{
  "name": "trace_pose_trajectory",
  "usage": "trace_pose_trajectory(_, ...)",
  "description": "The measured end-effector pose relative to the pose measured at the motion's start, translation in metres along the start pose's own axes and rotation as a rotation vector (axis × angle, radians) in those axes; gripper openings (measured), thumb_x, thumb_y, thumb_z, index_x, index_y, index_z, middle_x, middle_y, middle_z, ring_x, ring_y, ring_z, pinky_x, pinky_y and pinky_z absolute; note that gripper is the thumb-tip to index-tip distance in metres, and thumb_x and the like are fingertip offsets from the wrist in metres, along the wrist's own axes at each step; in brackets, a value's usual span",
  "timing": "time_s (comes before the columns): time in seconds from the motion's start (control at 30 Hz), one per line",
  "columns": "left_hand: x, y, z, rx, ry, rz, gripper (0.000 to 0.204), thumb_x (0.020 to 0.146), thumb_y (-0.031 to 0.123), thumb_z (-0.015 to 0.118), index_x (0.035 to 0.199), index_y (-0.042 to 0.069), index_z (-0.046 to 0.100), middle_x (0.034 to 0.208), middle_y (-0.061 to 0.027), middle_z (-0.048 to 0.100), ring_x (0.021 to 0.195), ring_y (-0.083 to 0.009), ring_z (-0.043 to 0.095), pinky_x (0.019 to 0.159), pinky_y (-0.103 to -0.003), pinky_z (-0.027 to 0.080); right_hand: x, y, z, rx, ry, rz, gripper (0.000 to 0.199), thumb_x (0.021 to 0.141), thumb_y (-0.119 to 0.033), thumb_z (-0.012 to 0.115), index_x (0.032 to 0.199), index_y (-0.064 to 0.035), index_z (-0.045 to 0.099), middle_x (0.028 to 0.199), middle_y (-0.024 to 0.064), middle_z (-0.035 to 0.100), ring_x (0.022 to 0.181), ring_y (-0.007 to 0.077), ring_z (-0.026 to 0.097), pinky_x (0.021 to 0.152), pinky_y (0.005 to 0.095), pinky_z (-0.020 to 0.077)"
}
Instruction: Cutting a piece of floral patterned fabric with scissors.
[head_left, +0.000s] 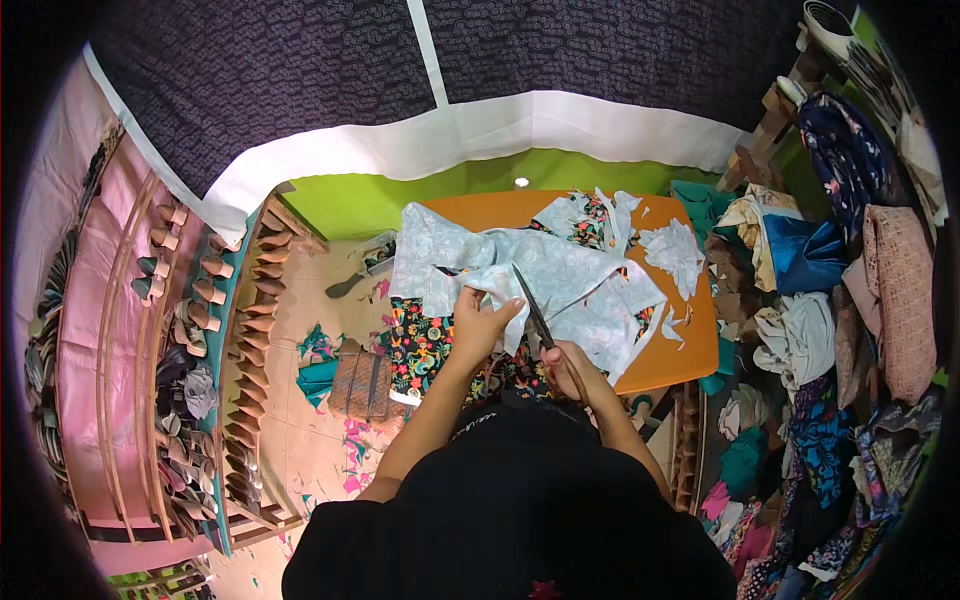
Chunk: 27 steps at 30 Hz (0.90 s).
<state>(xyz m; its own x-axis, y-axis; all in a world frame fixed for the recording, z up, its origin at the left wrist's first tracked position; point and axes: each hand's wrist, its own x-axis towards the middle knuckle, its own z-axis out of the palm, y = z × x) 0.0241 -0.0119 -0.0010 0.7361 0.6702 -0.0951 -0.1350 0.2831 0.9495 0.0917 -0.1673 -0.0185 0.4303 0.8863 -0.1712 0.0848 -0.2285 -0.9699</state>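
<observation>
A wide piece of fabric (pixel 430 250), pale on its upturned side and black floral on the other, is spread over an orange table (pixel 660 365) and hangs off its near edge. My left hand (pixel 485 322) pinches a fold of this fabric between thumb and fingers. In my right hand (pixel 572 368) are large dark scissors (pixel 535 308), their blades pointing away from me over the fabric, close to the left hand. Whether the blades are cutting cloth cannot be made out. Fabric offcuts (pixel 672 255) lie at the table's far right.
Shoe racks (pixel 262 340) with rows of wooden shoe forms stand to the left. Heaped cloth (pixel 800 340) fills the right side. A brown bundle (pixel 360 385) and colourful scraps (pixel 355 450) lie on the floor left of the table. A dark curtain (pixel 300 80) hangs at the back.
</observation>
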Motion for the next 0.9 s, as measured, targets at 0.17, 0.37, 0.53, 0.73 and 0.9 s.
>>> trace_pose_trajectory(0.17, 0.0, 0.002, 0.001, 0.045, -0.005, -0.015, 0.039, 0.067, -0.002, 0.066, 0.1, -0.001, 0.046, 0.099, -0.0075, 0.052, 0.086, -0.0126, 0.051, 0.072, -0.024, 0.043, 0.002, 0.008, 0.0, -0.035, 0.034, 0.021, 0.044, 0.085, -0.037, 0.04, 0.069, 0.0031, 0.044, 0.057, 0.0135, 0.042, 0.056, 0.0212, 0.041, 0.056, 0.0336, 0.0371)
trace_pose_trajectory(0.37, 0.001, -0.001, -0.001, 0.062, -0.013, 0.002, 0.039, 0.067, -0.002, 0.066, 0.1, -0.001, 0.046, 0.099, -0.008, 0.052, 0.088, -0.0135, 0.051, 0.074, -0.026, 0.042, 0.002, 0.009, -0.003, -0.147, 0.02, -0.048, 0.07, 0.079, -0.063, 0.025, 0.073, 0.0038, 0.045, 0.057, 0.0143, 0.042, 0.056, 0.0231, 0.041, 0.055, 0.0346, 0.037)
trace_pose_trajectory(0.53, 0.0, 0.006, 0.003, 0.024, -0.012, -0.043, 0.039, 0.067, -0.002, 0.067, 0.1, -0.002, 0.046, 0.099, -0.0086, 0.052, 0.09, -0.0145, 0.05, 0.077, -0.027, 0.041, 0.003, 0.013, -0.004, -0.106, 0.005, -0.04, 0.072, 0.078, -0.064, 0.027, 0.075, 0.0048, 0.045, 0.058, 0.0158, 0.042, 0.057, 0.0235, 0.041, 0.056, 0.0346, 0.0368)
trace_pose_trajectory(0.73, 0.002, 0.003, -0.002, 0.066, -0.066, -0.01, 0.041, 0.066, -0.002, 0.067, 0.101, -0.001, 0.045, 0.099, -0.0089, 0.052, 0.091, -0.0147, 0.049, 0.078, -0.027, 0.042, 0.0, -0.021, -0.002, 0.054, 0.05, -0.024, 0.071, 0.066, -0.076, 0.031, 0.063, -0.006, 0.039, 0.048, -0.0015, 0.036, 0.041, 0.0076, 0.039, 0.037, 0.0213, 0.0315)
trace_pose_trajectory(0.9, 0.003, 0.005, -0.001, 0.081, -0.074, -0.042, 0.031, 0.07, 0.004, 0.065, 0.096, -0.003, 0.049, 0.091, -0.0076, 0.055, 0.083, -0.0118, 0.052, 0.072, -0.024, 0.043, 0.0, -0.007, -0.007, -0.003, 0.021, 0.005, 0.071, 0.065, -0.076, 0.032, 0.063, -0.0062, 0.039, 0.049, -0.0023, 0.035, 0.042, 0.0074, 0.037, 0.037, 0.0218, 0.0309)
